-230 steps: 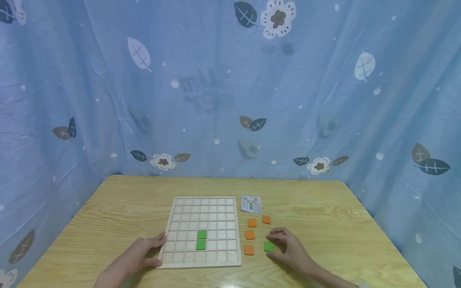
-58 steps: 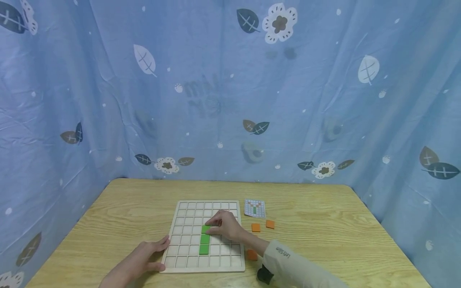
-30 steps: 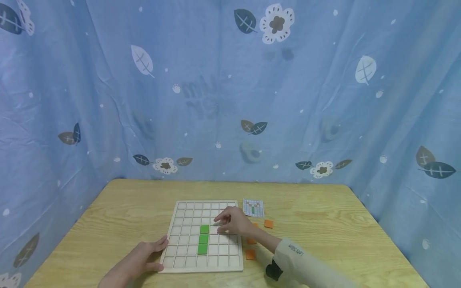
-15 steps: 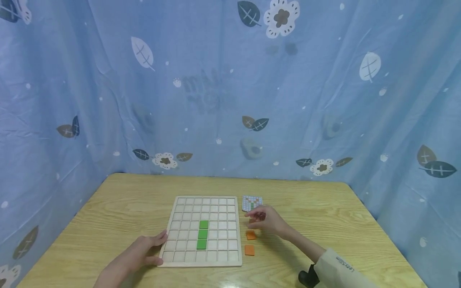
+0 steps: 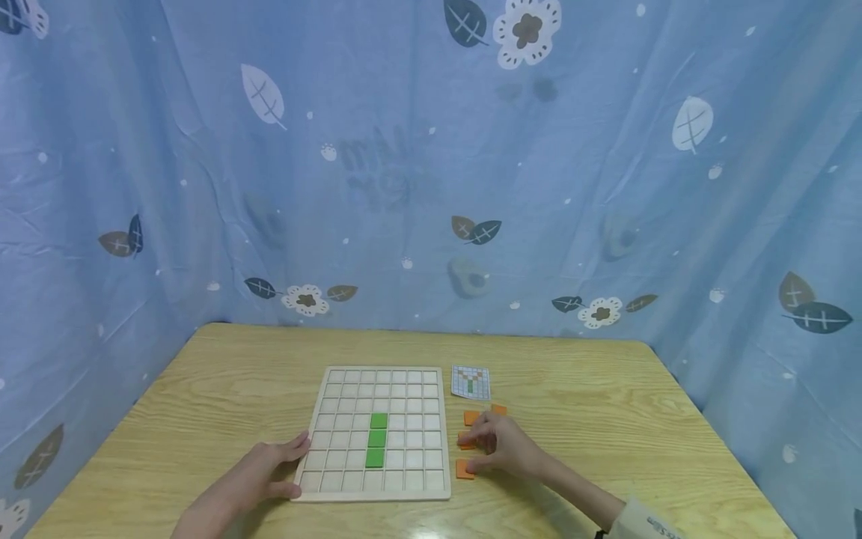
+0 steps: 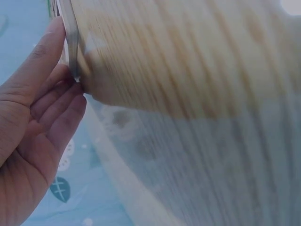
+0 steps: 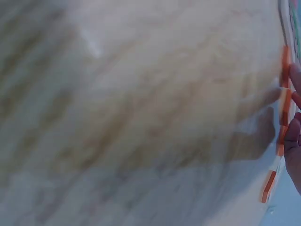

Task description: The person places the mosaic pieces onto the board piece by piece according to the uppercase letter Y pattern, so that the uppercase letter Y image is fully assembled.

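A pale wooden grid board (image 5: 337, 495) lies on the table, with three green square tiles (image 5: 376, 439) in one column of its cells. My left hand (image 5: 249, 479) rests at the board's left edge, fingers and thumb spread apart; in the left wrist view the thumb (image 6: 44, 54) lies along the board's rim. My right hand (image 5: 508, 448) is over the loose orange tiles right of the board. Its index finger is at the middle orange tile (image 5: 462, 443) and its thumb at the nearest orange tile (image 5: 463, 470); it holds no tile that I can see.
A small printed card (image 5: 471, 382) with a coloured grid pattern lies by the board's far right corner. Two more orange tiles, one left (image 5: 471, 418) and one right (image 5: 499, 409), lie beyond the right hand. Blue patterned curtains (image 5: 404, 187) surround the wooden table (image 5: 572, 389).
A third green tile, first lying at the right, is now in the board above the other two. My right hand has withdrawn from the board to the orange tiles. The left hand has stayed.
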The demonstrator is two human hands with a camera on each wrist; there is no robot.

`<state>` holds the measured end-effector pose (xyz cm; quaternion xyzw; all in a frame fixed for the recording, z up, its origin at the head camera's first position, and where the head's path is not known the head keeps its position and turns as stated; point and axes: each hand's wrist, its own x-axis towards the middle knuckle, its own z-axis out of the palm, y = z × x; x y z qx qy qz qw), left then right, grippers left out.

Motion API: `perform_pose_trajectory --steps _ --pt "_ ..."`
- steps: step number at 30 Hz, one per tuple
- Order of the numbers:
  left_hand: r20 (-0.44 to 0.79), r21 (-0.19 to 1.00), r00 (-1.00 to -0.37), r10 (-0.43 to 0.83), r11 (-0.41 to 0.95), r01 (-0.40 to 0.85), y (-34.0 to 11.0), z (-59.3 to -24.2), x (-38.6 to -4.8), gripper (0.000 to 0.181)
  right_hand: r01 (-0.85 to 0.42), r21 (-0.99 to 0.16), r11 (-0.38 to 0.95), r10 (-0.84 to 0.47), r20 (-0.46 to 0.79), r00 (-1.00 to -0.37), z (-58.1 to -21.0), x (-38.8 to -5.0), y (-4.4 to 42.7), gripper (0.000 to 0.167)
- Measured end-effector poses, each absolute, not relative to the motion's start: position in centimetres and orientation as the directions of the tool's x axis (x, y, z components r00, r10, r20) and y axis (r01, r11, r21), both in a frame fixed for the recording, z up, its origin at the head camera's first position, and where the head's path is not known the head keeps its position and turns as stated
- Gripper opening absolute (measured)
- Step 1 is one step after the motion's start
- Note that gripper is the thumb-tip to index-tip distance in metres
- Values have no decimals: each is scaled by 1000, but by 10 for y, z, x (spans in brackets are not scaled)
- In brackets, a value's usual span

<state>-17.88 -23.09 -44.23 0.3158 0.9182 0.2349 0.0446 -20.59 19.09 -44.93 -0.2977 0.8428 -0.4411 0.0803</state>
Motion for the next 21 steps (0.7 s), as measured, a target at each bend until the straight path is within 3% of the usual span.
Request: perform_pose_trajectory --steps 6,11,16,21 --pt "45 490 -798 601 683 542 -231 -443 -180 73 -452 -783 428 -572 153 -806 -452 -199 191 19" --pt "19 513 -802 597 682 520 -231 -443 -179 74 -525 -748 406 -616 200 -762 -456 -193 192 25" --pt "39 497 -805 592 687 530 -232 -443 -178 74 -604 -693 392 -663 242 -709 -457 -192 192 20" --pt "43 496 -804 594 686 533 -232 -442 -179 73 -582 -698 417 -645 224 -731 -452 -197 194 17"
